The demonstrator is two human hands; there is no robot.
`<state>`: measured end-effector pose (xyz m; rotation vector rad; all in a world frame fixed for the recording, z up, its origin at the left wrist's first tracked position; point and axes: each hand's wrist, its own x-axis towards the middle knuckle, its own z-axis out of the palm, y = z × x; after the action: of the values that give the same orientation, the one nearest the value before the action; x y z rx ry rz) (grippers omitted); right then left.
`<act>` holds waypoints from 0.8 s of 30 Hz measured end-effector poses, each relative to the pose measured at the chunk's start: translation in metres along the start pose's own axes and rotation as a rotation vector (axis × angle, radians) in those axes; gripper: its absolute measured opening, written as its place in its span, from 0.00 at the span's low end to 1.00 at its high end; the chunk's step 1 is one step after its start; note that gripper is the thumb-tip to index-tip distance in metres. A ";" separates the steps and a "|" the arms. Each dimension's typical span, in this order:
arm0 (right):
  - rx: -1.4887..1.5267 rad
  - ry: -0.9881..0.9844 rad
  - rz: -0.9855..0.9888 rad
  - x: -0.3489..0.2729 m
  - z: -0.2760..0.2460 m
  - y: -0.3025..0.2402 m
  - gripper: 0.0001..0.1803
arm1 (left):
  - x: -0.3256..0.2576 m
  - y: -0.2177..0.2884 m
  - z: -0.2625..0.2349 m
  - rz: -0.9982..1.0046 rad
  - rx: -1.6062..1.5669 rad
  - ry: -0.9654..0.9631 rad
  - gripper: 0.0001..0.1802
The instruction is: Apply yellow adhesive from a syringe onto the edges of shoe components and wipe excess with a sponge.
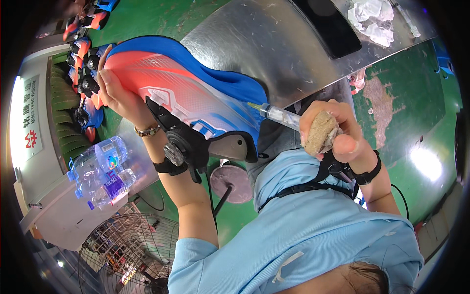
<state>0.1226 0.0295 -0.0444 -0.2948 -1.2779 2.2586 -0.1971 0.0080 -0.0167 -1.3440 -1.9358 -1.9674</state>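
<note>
Right hand, centre right, is closed around a syringe and a tan sponge; left hand grips the coral-blue shoe upper left; keep the needle steady at the heel edge

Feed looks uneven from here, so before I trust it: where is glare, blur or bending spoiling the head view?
Head view: glare whitens the green floor at right and sheens the metal table; fisheye bends the table edges and blacks the corners; the shoe, syringe, left hand and right hand stay sharp; the fan sits dim.
</note>
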 end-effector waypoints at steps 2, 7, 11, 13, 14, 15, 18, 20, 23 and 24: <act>-0.055 0.018 -0.006 -0.001 -0.001 0.000 0.36 | 0.002 -0.014 -0.005 0.048 0.084 0.023 0.22; -0.134 0.049 -0.035 0.002 -0.001 0.002 0.32 | -0.002 -0.042 -0.011 0.002 0.052 0.026 0.18; -0.215 0.096 -0.044 0.007 0.002 0.002 0.25 | -0.008 -0.053 -0.010 -0.357 -0.256 0.164 0.16; -0.198 0.125 -0.068 0.012 0.005 0.003 0.19 | -0.016 -0.054 -0.014 -0.531 -0.323 0.149 0.16; -0.217 0.129 -0.074 0.014 0.007 0.004 0.19 | -0.019 -0.054 -0.016 -0.595 -0.300 0.178 0.18; -0.236 0.153 -0.048 0.017 0.008 0.005 0.18 | -0.025 -0.053 -0.019 -0.570 -0.326 0.166 0.17; -0.221 0.185 -0.026 0.024 0.013 0.009 0.17 | -0.043 -0.041 -0.034 -0.632 -0.270 0.209 0.16; -0.167 0.184 0.001 0.025 0.016 0.010 0.16 | -0.058 -0.027 -0.053 -0.694 -0.192 0.209 0.15; -0.202 0.176 -0.040 0.025 0.018 0.012 0.16 | -0.085 -0.006 -0.083 -0.815 -0.169 0.232 0.14; -0.166 0.179 -0.031 0.025 0.020 0.013 0.16 | -0.096 0.003 -0.094 -0.824 -0.142 0.217 0.13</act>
<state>0.0892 0.0232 -0.0432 -0.5213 -1.3664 2.0524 -0.1845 -0.1199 -0.0556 -0.2894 -2.5027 -2.4548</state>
